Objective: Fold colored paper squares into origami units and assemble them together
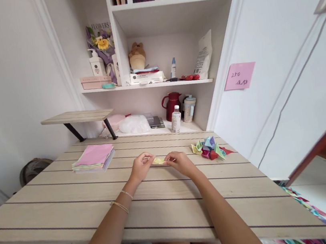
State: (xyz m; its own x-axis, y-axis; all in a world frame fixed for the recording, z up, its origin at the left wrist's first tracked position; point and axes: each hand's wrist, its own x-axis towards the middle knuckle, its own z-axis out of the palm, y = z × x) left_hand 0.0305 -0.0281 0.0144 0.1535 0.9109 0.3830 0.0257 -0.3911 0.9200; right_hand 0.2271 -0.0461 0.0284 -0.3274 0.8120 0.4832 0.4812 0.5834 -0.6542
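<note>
Between my two hands, just above or on the wooden table, is a small folded piece of yellow paper. My left hand pinches its left end, and my right hand pinches the right end. The paper's exact folds are too small to make out. A stack of coloured paper sheets, pink on top, lies to the left of my hands. On the right is a small heap of folded paper pieces in yellow, green, blue, red and pink.
The planked table reaches a shelf unit at the back. A small raised stand is at the back left. A plastic bottle stands near a red jug. More folded paper lies beyond the table's right edge.
</note>
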